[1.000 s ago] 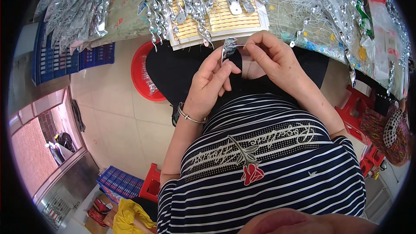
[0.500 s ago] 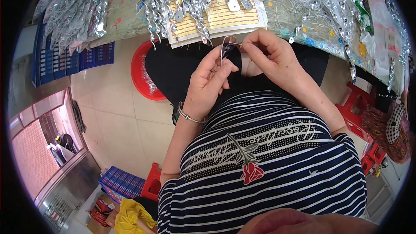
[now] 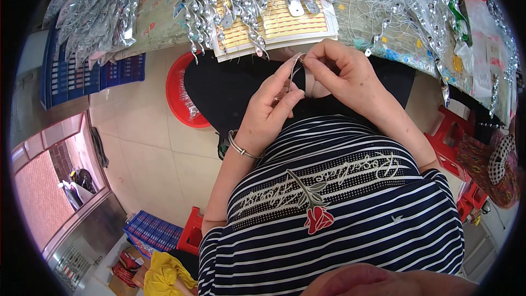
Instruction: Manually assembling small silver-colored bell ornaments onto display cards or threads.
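Observation:
My left hand [image 3: 272,111] and my right hand [image 3: 341,69] meet over my lap, just below the table's edge. Between their fingertips they pinch a small silver piece on a thin wire [image 3: 296,64]. A metal bangle [image 3: 241,147] circles my left wrist. Just above the hands lies a yellow-striped card [image 3: 279,22] with several silver spoon-shaped pieces [image 3: 235,5] strung over it. How the small piece is fastened is too fine to tell.
Heaps of silver pieces [image 3: 93,11] cover the table's left, thin wires and beads [image 3: 394,16] its right. A red basin [image 3: 183,98] sits on the tiled floor. Blue crates [image 3: 71,77] stand at left, red stools [image 3: 452,137] at right, a yellow bag [image 3: 164,274] below.
Both hands have shifted slightly and the left fingers have drawn the thin wire down from the right hand's pinch. The table's contents have not moved.

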Tool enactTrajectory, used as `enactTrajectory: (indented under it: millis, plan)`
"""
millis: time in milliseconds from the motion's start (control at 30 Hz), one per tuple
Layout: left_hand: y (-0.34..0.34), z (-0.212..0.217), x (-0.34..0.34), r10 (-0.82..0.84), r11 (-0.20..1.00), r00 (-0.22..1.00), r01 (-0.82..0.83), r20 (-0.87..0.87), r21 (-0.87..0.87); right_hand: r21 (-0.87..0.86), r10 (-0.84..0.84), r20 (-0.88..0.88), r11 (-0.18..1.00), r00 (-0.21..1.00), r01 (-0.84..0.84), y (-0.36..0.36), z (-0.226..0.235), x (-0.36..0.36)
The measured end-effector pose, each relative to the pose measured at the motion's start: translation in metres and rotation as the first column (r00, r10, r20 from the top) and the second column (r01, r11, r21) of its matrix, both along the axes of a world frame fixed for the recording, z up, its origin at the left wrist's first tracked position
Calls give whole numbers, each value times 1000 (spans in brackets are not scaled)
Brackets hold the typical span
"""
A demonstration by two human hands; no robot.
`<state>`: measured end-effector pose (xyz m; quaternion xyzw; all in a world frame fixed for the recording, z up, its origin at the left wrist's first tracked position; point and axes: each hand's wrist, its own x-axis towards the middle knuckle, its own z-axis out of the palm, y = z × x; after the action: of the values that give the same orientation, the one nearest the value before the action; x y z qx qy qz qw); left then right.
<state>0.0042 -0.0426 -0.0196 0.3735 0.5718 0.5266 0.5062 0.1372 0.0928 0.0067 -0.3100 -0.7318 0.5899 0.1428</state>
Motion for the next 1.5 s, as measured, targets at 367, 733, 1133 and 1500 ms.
enactTrajectory:
  millis: [367,733,1133,1500]
  plan:
    - [-6,-10,1,10,992,961,24,-278,121,164,49,-182,986,982,-19,2,-2,-1]
    - [2,3,-14,63,998,987,-64,145,0,-309,53,-212,944,976,-119,-2,-9,-7]
    - [1,1,-9,152,987,977,-142,147,-74,-272,121,-224,945,967,-181,-3,-18,-4]
    - [-29,-10,-35,216,966,974,-223,-66,-128,332,172,4,929,985,-163,32,-3,34]
